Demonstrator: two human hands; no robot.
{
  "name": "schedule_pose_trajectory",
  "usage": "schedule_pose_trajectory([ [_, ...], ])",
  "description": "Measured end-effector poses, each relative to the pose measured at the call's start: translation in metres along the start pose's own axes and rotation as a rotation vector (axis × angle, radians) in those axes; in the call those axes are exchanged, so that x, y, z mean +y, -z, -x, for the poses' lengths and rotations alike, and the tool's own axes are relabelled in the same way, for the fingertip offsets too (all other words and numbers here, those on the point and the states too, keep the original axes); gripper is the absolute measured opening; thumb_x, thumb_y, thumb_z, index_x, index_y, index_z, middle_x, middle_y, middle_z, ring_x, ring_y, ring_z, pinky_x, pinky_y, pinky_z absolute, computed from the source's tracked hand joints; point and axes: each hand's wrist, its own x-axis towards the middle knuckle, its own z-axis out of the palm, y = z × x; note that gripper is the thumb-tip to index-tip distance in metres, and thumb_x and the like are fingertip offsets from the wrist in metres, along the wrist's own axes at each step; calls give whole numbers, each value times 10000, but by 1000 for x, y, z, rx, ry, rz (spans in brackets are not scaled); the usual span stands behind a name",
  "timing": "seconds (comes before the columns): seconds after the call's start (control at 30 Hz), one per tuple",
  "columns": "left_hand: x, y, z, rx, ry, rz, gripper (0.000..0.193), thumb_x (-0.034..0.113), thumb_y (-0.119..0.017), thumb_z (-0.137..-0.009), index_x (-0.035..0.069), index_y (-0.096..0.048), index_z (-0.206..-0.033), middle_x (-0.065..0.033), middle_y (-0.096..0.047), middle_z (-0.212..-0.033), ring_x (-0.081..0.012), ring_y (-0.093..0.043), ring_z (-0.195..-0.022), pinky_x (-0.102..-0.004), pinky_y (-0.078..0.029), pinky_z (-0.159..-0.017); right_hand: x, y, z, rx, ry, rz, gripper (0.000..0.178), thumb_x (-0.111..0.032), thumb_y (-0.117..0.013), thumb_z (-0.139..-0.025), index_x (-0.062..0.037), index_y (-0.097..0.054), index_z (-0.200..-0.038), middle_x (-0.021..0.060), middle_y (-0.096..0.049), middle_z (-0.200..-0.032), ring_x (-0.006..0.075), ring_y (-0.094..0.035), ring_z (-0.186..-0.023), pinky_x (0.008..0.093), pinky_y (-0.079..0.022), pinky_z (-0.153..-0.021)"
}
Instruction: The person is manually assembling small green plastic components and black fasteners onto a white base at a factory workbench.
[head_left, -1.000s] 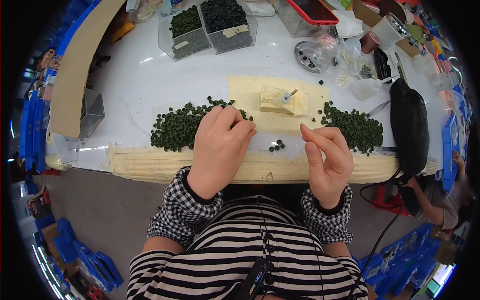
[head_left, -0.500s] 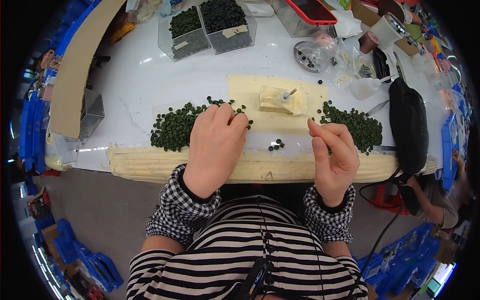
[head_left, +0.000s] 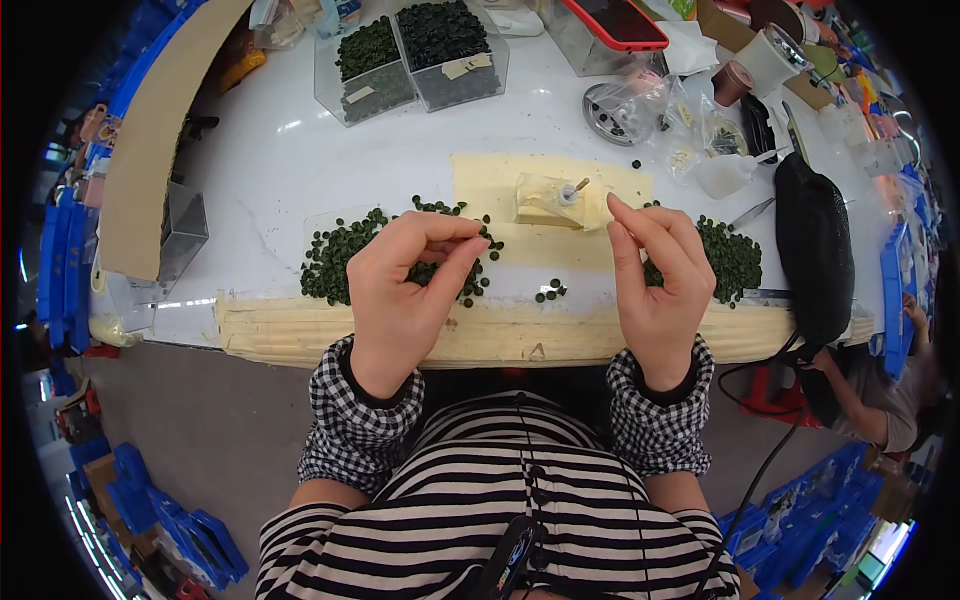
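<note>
Small dark green button-like discs lie in a loose left pile [head_left: 335, 262] and a right pile [head_left: 735, 262] on the white table. My left hand [head_left: 400, 290] hovers over the near edge of the left pile, thumb and forefinger pinched on one small green disc [head_left: 485, 233]. Over the right pile is my right hand [head_left: 662, 285]. Its thumb and forefinger tips stand slightly apart, with no disc visible between them. Just left of those fingertips, a block wrapped in yellowish tape [head_left: 540, 200] carries a short upright metal pin [head_left: 577, 187].
Two clear bins [head_left: 455, 85] of dark discs stand at the back. A red-cased phone [head_left: 620, 22] lies on a clear box. At right are plastic bags [head_left: 640, 105], tweezers [head_left: 752, 213] and a black padded object [head_left: 815, 250]. A cardboard sheet [head_left: 150, 150] stands at left.
My left hand has lifted from the left pile, turning so its pinched fingertips face right. My right hand has moved slightly up and left, and its thumb and forefinger have parted a little.
</note>
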Motion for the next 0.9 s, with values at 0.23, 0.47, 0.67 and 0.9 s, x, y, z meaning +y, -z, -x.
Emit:
schedule_pose_trajectory([
  [0.23,1,5,3,-194,454,949,223,124,-562,-981,-6,-617,-1154,-109,-699,-985,-136,-685,-835,-228,-567,-746,5,-18,-23,-39,33,83,153,-51,-709,-802,-35,-694,-953,80,-629,-853,246,-579,-782,335,-464,-689],
  [0.47,4,-7,5,-196,634,1215,258,151,-511,-1008,13,-583,-1213,-129,-684,-1067,-151,-684,-938,-231,-573,-801,6,-17,-25,-7,42,46,145,-29,-717,-792,-37,-698,-935,81,-630,-857,232,-577,-785,323,-459,-692],
  [0.67,-7,-11,10,-334,566,1327,238,141,-538,-994,9,-601,-1182,-119,-680,-1079,-151,-670,-977,-240,-558,-844,-32,9,-17,128,47,-237,134,3,-733,-791,-2,-694,-918,80,-624,-855,192,-576,-808,284,-452,-715],
  [0.9,8,-16,10,-286,630,1185,219,98,-586,-961,19,-609,-1164,-127,-671,-1069,-161,-667,-944,-239,-561,-820,-29,0,-10,-63,-51,-556,73,-21,-643,-892,13,-610,-948,89,-631,-911,161,-603,-855,276,-485,-771],
])
